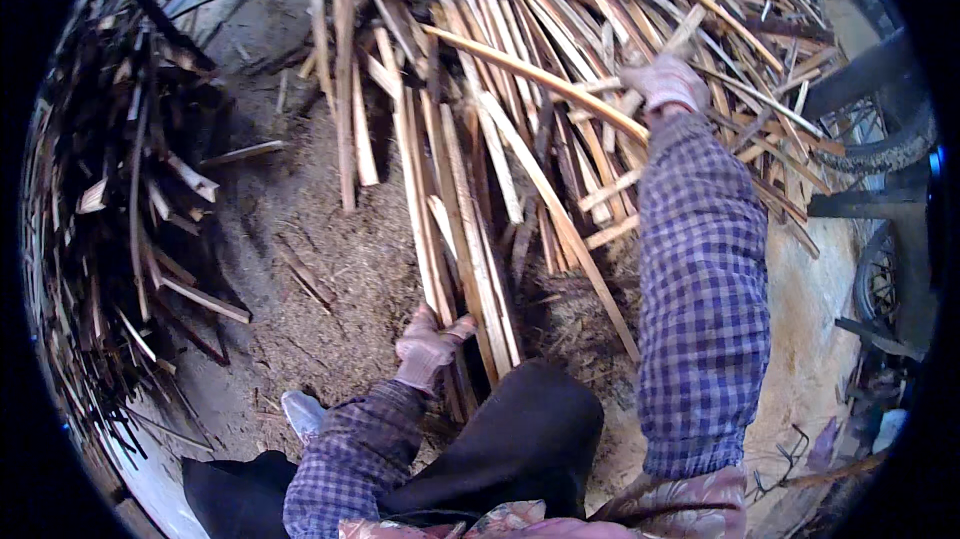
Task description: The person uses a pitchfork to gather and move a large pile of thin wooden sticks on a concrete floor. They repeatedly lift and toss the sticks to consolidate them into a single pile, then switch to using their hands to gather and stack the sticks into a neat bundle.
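My left hand point(430, 347), in a pale pinkish glove, is closed at the near end of several long, thin wood strips point(412, 189) that slant away from me beside my knee. Farther off to the right, my right hand point(668, 85), gloved the same way, reaches into a heap of wood strips point(510, 49). Its fingers look curled round a strip there, though the hand itself hides most of the grip. One long pale strip point(540, 69) runs across the heap toward my right wrist. Checked sleeves cover both forearms.
A second, darker stack of wood pieces point(130, 179) rises on the left. Loose bits and sawdust cover the ground point(300, 309) between the stacks. A wheel with a dark tyre point(890, 149) and dark metal parts stand at the right edge. My dark-clad knee point(520, 439) is close below.
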`<state>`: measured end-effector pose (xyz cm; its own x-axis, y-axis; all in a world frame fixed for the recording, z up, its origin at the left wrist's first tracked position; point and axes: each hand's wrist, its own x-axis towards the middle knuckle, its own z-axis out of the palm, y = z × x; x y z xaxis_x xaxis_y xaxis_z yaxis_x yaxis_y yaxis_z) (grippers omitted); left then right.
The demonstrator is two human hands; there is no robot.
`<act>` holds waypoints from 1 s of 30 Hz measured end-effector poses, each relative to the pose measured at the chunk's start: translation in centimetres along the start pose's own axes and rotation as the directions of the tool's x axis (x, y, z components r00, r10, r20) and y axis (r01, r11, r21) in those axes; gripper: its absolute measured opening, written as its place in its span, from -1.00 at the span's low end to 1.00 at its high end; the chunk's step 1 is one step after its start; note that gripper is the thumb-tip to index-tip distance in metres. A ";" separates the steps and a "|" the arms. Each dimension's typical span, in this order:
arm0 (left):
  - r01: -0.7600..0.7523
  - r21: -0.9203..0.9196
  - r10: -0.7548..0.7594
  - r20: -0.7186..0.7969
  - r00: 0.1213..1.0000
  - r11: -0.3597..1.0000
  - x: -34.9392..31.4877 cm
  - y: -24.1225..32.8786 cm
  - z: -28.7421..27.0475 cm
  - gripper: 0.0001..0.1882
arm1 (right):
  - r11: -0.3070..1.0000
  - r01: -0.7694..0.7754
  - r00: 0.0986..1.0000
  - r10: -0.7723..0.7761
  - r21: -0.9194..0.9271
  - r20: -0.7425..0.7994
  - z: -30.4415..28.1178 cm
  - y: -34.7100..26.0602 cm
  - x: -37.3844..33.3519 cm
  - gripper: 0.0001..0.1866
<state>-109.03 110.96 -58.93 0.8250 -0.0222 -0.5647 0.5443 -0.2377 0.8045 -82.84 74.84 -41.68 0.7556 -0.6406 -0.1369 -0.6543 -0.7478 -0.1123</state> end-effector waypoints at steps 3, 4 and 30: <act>0.030 -0.115 -0.026 0.037 0.999 0.993 0.5 0.3 0.2 -0.28 | 1.000 -0.014 1.000 0.014 -0.013 -0.009 -0.3 1.7 0.9 -0.32; 0.051 -0.001 -0.051 0.022 0.998 0.999 0.8 -0.1 -0.1 -0.30 | 0.999 -0.037 0.999 0.038 0.028 -0.039 -0.4 1.9 0.3 -0.42; 0.062 -0.419 0.013 0.172 0.985 0.906 -0.4 1.4 -3.0 -0.56 | 0.836 0.115 0.978 -0.191 0.536 0.089 22.1 33.5 -48.1 -0.31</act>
<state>-108.19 113.52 -57.06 0.7933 -0.1921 -0.5777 0.6076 0.1905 0.7711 -141.81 84.46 -60.58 0.8608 -0.4680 -0.1997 -0.4769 -0.6051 -0.6375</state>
